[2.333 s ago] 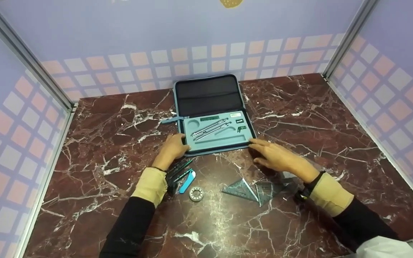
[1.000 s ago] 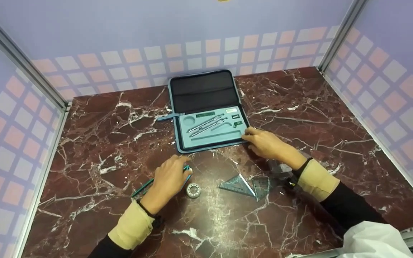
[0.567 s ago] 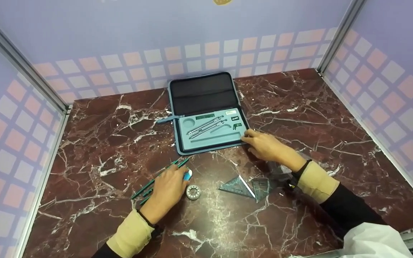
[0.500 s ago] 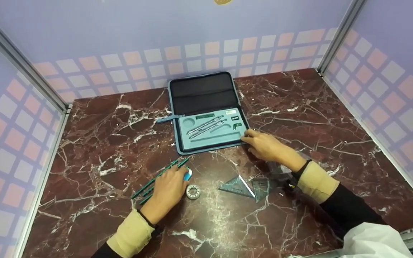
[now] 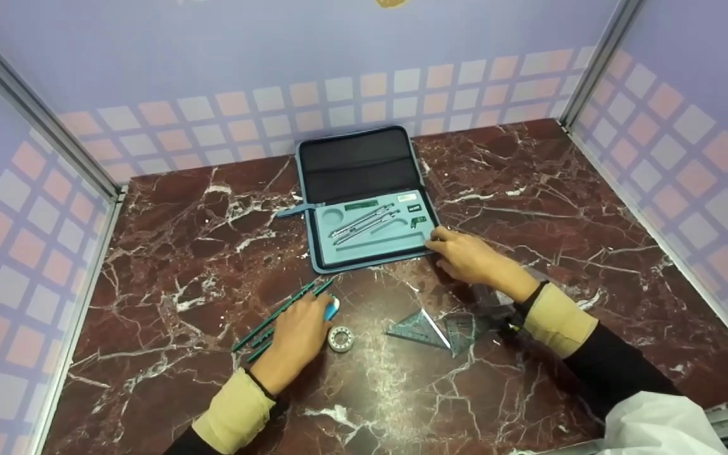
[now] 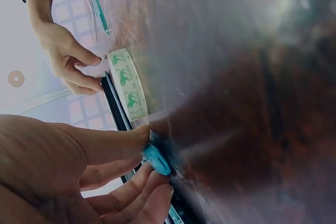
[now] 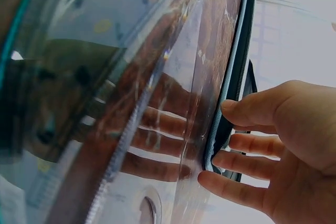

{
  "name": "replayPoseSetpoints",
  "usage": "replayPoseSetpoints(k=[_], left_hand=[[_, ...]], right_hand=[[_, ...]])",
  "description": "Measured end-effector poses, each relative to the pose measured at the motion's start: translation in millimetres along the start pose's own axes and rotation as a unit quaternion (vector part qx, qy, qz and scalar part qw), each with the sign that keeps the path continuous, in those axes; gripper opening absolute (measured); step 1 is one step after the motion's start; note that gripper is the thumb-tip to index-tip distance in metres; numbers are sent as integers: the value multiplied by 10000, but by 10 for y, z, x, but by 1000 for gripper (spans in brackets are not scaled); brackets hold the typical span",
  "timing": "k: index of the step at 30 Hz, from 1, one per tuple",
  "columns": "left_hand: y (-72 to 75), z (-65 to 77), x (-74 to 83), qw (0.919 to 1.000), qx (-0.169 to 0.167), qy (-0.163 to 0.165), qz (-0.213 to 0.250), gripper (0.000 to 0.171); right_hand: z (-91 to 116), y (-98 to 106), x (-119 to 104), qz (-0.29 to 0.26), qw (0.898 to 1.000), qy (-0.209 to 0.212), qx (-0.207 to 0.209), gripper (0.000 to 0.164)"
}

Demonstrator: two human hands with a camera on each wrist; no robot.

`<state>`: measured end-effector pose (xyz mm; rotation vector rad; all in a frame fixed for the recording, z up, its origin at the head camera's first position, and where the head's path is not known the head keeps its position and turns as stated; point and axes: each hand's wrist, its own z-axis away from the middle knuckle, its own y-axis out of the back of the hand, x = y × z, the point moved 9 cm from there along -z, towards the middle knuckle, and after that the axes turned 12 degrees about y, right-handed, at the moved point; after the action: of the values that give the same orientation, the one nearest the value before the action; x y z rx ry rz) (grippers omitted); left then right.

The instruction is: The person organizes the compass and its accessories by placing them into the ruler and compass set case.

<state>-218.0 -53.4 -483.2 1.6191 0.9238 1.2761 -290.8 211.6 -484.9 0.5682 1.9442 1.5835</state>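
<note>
My left hand (image 5: 301, 325) is low over the table, pinching a small blue piece with a white end (image 5: 332, 308) between thumb and fingers. In the left wrist view this blue piece (image 6: 157, 159) shows at the fingertips. Green pencils (image 5: 272, 317) lie under and beside that hand, partly hidden by it. An unfolded zippered geometry case (image 5: 376, 258) holds two metal compasses (image 5: 364, 226) and small green parts in its moulded tray. My right hand (image 5: 468, 256) grips the case's front right corner; the right wrist view has its thumb and fingers at the rim (image 7: 223, 98).
A white ring-shaped roll with green print (image 5: 340, 339) stands right of my left hand. Two clear set squares (image 5: 427, 332) lie in front of the case, with a clear plastic item (image 5: 493, 300) near my right wrist. Patterned walls enclose the marble table.
My left hand has left the case's front left corner and come down to the pencils, taking the blue piece. My right hand has closed in on the case's corner. The last half second shows hardly any motion.
</note>
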Motion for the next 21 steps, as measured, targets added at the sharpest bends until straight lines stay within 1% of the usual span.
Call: replayPoseSetpoints(k=[6, 9, 14, 18, 21], left_hand=[[16, -54, 17, 9998, -86, 50, 150, 34], [91, -113, 29, 9997, 15, 34, 228, 37], [282, -232, 92, 9990, 249, 19, 362, 38], [373, -318, 194, 9980, 384, -34, 500, 37], [407, -379, 285, 9970, 492, -119, 580, 33]], right_hand=[[3, 5, -1, -42, 10000, -13, 18, 47], [-12, 8, -8, -11, 10000, -2, 39, 46], [-37, 21, -2, -24, 10000, -6, 82, 44], [-19, 10, 4, -47, 9999, 3, 111, 44], [-5, 8, -1, -48, 9999, -9, 119, 44]])
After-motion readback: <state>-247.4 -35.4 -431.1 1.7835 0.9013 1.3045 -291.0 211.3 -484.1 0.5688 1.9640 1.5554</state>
